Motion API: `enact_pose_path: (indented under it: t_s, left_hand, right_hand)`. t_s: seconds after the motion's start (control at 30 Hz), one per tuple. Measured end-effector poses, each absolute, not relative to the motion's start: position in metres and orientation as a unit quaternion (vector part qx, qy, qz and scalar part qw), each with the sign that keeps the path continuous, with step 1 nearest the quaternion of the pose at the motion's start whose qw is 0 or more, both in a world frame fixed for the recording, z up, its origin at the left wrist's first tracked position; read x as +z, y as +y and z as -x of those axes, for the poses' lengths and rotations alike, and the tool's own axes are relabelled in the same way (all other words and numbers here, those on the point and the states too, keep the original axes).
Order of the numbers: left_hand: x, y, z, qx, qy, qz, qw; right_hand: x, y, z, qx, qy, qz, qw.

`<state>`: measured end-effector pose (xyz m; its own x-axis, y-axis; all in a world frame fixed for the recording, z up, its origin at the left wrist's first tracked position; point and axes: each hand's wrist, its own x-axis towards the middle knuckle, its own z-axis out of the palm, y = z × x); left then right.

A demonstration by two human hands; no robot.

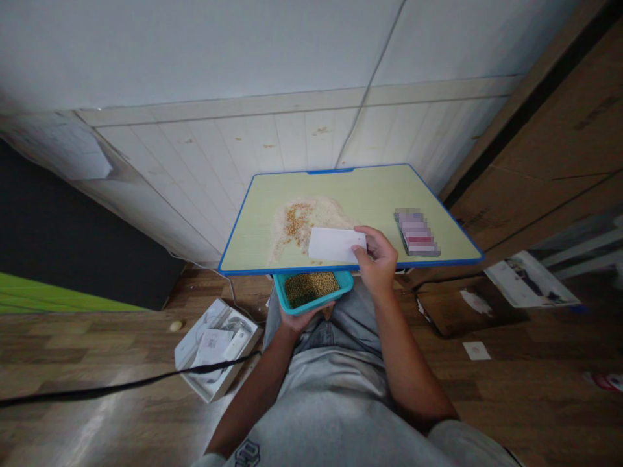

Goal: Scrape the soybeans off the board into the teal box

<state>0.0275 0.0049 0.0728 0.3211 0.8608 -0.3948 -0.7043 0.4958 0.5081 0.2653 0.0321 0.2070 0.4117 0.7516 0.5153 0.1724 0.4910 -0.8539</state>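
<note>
My right hand (pixel 378 259) pinches a flat white card (pixel 333 244) at its right end, low over the table near its front edge. Just beyond the card lies a spread of pale grains (pixel 326 211) with yellow-brown beans (pixel 293 220) among them. Below the front edge, my left hand (pixel 304 319) is closed round the underside of a teal plastic tub (pixel 344 283). Inside the tub are dark green beans (pixel 300 292) on the left and yellowish beans (pixel 325 283) on the right. The left fingers are partly hidden under the tub.
The small table (pixel 370 188) has a blue rim and stands against a white panelled wall (pixel 292 143). A pixelated phone-like object (pixel 417 232) lies on its right side. An open white box (pixel 219 350) with cables sits on the floor at left; cardboard (pixel 467 308) lies at right.
</note>
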Motion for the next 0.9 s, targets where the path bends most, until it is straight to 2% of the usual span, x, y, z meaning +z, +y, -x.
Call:
enact_pose_path:
  t_s: [0.3, 0.53, 0.9]
  left_hand:
    - [0.065, 0.006, -0.028, 0.494, 0.317, -0.119, 0.801]
    - [0.054, 0.006, -0.028, 0.492, 0.318, -0.124, 0.801]
    - [0.040, 0.009, -0.022, 0.491, 0.280, -0.141, 0.813]
  right_hand:
    - [0.208, 0.031, -0.259, 0.266, -0.506, 0.447, 0.688]
    - [0.206, 0.034, -0.260, 0.201, -0.454, 0.464, 0.734]
    - [0.199, 0.035, -0.260, 0.200, -0.495, 0.469, 0.703]
